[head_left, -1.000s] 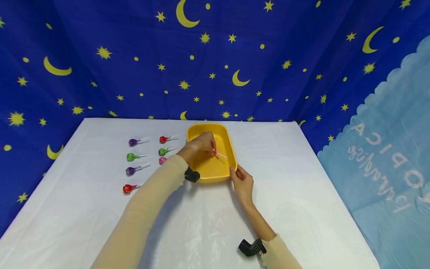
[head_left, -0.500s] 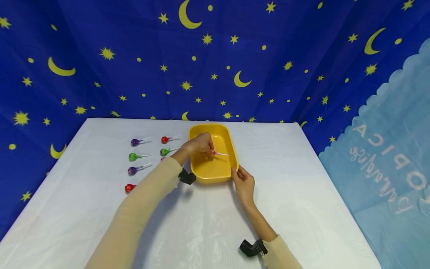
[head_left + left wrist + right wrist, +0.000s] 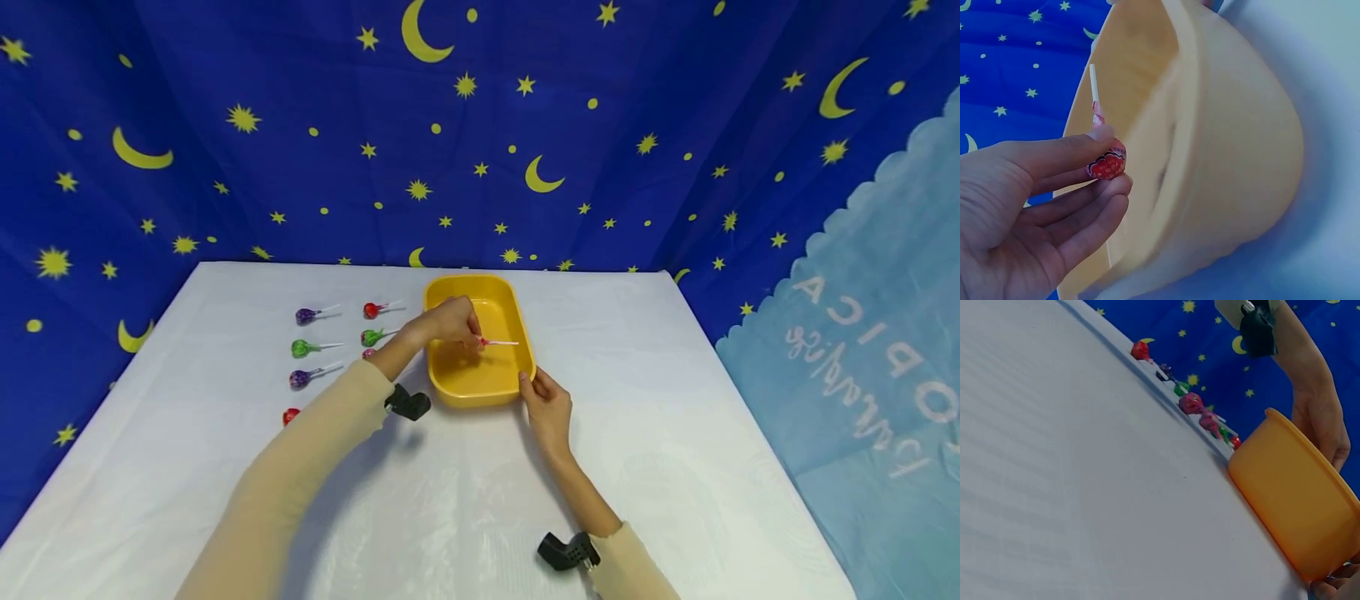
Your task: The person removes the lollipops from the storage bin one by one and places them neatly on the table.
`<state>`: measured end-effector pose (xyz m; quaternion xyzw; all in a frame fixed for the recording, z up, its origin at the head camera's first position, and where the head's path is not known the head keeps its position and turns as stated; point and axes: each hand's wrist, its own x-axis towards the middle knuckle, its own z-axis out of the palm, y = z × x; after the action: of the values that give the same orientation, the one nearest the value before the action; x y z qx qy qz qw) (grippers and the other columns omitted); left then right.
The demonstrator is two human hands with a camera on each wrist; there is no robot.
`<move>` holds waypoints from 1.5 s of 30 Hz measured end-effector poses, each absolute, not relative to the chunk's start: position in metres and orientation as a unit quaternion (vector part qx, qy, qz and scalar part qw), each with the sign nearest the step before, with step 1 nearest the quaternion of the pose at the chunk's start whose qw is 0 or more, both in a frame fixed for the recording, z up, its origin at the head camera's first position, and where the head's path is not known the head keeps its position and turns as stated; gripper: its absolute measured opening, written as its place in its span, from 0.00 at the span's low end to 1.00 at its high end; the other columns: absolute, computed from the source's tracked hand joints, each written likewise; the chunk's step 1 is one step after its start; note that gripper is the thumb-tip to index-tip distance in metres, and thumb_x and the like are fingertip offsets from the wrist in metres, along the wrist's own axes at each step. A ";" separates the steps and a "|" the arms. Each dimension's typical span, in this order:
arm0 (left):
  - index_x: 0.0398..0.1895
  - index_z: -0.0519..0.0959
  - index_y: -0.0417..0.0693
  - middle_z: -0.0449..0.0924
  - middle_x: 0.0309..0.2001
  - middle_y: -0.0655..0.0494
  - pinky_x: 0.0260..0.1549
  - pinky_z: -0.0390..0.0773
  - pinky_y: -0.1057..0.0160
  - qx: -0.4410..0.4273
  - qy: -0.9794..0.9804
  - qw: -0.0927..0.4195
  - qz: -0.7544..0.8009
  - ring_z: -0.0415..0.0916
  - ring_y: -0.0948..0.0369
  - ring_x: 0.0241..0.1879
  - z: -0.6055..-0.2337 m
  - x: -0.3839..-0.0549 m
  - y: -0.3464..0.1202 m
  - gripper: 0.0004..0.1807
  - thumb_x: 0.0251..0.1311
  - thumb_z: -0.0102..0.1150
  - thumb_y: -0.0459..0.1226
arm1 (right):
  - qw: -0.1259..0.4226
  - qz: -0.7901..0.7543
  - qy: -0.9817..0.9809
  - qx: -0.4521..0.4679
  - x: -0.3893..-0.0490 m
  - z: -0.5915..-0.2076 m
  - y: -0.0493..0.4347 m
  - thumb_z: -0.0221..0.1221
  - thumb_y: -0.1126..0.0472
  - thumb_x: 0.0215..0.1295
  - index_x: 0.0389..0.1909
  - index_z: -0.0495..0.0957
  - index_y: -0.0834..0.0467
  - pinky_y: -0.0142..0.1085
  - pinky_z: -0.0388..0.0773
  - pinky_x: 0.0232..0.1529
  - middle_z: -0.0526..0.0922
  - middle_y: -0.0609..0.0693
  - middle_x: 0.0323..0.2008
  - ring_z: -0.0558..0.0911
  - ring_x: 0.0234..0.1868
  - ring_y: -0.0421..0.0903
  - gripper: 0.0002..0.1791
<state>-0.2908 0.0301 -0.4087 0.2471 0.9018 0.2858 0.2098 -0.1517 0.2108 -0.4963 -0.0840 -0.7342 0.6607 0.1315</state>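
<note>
My left hand [image 3: 454, 320] pinches a red-and-pink wrapped lollipop [image 3: 1109, 165] by its candy head, between thumb and fingertips. It is over the inside of a yellow plastic tray [image 3: 480, 395], and the white stick [image 3: 504, 342] points to the right in the head view. In the left wrist view the lollipop overlaps the tray's opening. My right hand [image 3: 548, 412] grips the tray's near right corner, thumb at the rim and fingers along the outer wall. Only a bit of that right hand [image 3: 1338, 586] shows in the right wrist view.
Left of the tray lie several lollipops in loose rows: purple [image 3: 305, 317], green [image 3: 300, 348] and red [image 3: 371, 310]. My left sleeve [image 3: 300, 458] partly covers another red lollipop [image 3: 290, 415]. Pink ones [image 3: 1191, 403] show from the right wrist. A starry blue cloth [image 3: 337, 167] hangs behind the white-covered table [image 3: 637, 467].
The lollipop's stick has swung from slanting downward to nearly level, and my left forearm has shifted a little left. My right hand keeps its grip on the tray.
</note>
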 end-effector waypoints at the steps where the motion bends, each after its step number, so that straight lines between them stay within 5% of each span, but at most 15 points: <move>1: 0.35 0.87 0.40 0.86 0.28 0.53 0.26 0.76 0.72 0.246 0.902 0.207 0.287 0.80 0.56 0.29 -0.408 -0.289 0.028 0.10 0.53 0.72 0.38 | 0.131 0.659 -0.736 -0.083 -0.152 -0.496 0.211 0.60 0.60 0.68 0.59 0.74 0.71 0.25 0.79 0.43 0.82 0.68 0.50 0.83 0.51 0.55 0.24; 14: 0.38 0.87 0.43 0.86 0.31 0.55 0.33 0.75 0.70 0.315 0.882 0.156 0.315 0.74 0.63 0.30 -0.394 -0.265 0.001 0.11 0.58 0.68 0.41 | 0.129 0.662 -0.734 -0.081 -0.153 -0.497 0.210 0.59 0.61 0.68 0.59 0.73 0.71 0.24 0.79 0.45 0.81 0.68 0.51 0.83 0.52 0.52 0.24; 37: 0.43 0.85 0.43 0.85 0.32 0.57 0.32 0.79 0.67 0.250 0.895 0.106 0.354 0.76 0.63 0.30 -0.386 -0.204 -0.057 0.11 0.59 0.67 0.39 | 0.112 0.677 -0.722 -0.086 -0.150 -0.498 0.208 0.58 0.59 0.69 0.62 0.71 0.70 0.23 0.78 0.45 0.80 0.68 0.53 0.83 0.51 0.45 0.25; 45: 0.41 0.85 0.41 0.84 0.31 0.57 0.32 0.80 0.65 0.224 0.899 0.060 0.371 0.77 0.63 0.30 -0.391 -0.173 -0.083 0.11 0.57 0.68 0.38 | 0.115 0.682 -0.718 -0.079 -0.150 -0.499 0.209 0.58 0.60 0.69 0.62 0.72 0.70 0.23 0.78 0.45 0.80 0.68 0.53 0.82 0.53 0.52 0.25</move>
<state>-0.1735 -0.0835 -0.3909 0.2240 0.8990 0.3714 0.0605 -0.1500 0.2089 -0.4987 -0.0792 -0.7179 0.6819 0.1154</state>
